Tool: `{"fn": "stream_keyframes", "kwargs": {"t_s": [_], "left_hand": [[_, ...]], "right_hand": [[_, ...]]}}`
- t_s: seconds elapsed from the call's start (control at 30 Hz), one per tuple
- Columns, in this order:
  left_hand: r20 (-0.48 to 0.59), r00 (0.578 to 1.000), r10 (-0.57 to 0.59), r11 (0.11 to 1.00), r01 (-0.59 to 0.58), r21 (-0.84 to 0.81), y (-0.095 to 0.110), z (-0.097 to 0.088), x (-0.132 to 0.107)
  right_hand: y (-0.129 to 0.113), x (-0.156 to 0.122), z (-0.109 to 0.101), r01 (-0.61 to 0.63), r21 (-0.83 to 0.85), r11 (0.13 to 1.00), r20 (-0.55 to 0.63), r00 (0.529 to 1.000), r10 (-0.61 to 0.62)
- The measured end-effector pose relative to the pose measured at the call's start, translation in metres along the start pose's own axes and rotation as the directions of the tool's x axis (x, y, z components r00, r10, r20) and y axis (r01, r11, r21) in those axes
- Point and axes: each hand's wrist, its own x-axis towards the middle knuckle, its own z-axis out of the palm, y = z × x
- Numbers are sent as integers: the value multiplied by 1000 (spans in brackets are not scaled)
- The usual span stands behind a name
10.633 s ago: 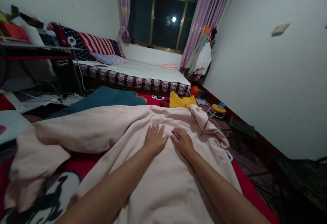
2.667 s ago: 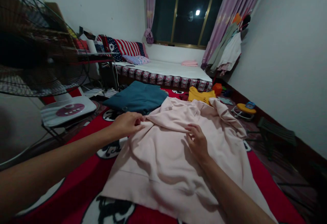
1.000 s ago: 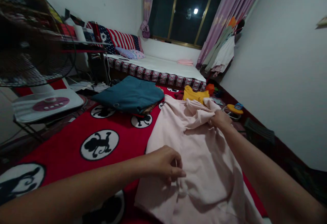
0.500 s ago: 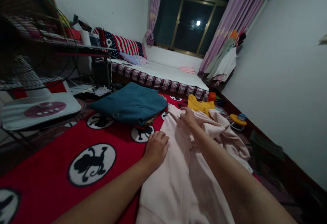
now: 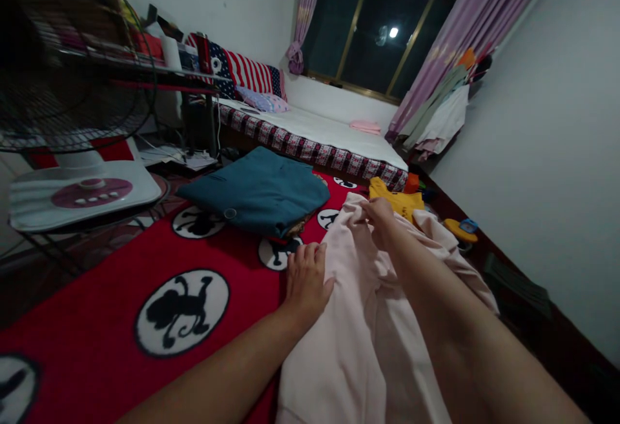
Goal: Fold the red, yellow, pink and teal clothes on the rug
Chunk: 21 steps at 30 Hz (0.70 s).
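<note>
A pale pink garment (image 5: 339, 340) lies lengthwise on the red blanket, running from the bottom of the view up toward the bed. My right hand (image 5: 380, 212) grips its far end, the fingers closed on the bunched cloth. Along the garment's left edge rests my left hand (image 5: 307, 285), palm down with fingers stretched out and thumb on the cloth. Beyond that hand, on the left, is a folded teal garment (image 5: 256, 191). A yellow garment (image 5: 400, 202) lies just past my right hand. My right forearm covers part of the pink cloth.
The red blanket (image 5: 97, 301) bears round monkey prints. At left a fan (image 5: 87, 195) stands close to a cluttered desk (image 5: 179, 79). A bed (image 5: 329, 124) lies behind, below the window. A yellow round stool (image 5: 460, 230) is at right, near the wall.
The view has shifted slightly. My right hand has drawn the garment's far end a little to the right, bunching it. My left hand's fingers have straightened at the garment's edge.
</note>
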Motion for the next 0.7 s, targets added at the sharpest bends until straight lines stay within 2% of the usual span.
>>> {"fn": "stream_keyframes", "kwargs": {"t_s": [0.13, 0.2, 0.3, 0.4, 0.5, 0.57, 0.63, 0.7], "left_hand": [[33, 998, -55, 997, 57, -45, -3, -3, 5], [11, 998, -65, 994, 65, -87, -5, -6, 7], [-33, 996, -86, 990, 82, -118, -5, -7, 9], [-37, 993, -110, 989, 106, -103, -5, -6, 10], [-9, 987, -159, 985, 158, -73, -5, -5, 10], [-31, 983, -179, 982, 177, -62, -5, -5, 9], [-68, 990, -121, 991, 116, -64, -5, -5, 8], [-73, 997, 10, 998, -14, -57, -4, -4, 7]], "right_hand": [[-12, 11, -13, -72, 50, 996, -99, 992, 77], [-26, 19, -16, -44, 102, 994, -138, 989, 58], [-44, 27, -12, 48, 312, 949, -157, 988, 1], [-54, 25, 3, 106, 456, 884, -119, 991, -58], [-56, 16, 23, 138, 468, 873, -95, 990, -106], [-56, 8, 35, 164, 469, 868, -119, 985, -122], [-55, 0, 46, 192, 405, 894, -157, 978, -138], [-54, -9, 57, 213, 309, 927, -145, 974, -176]]}}
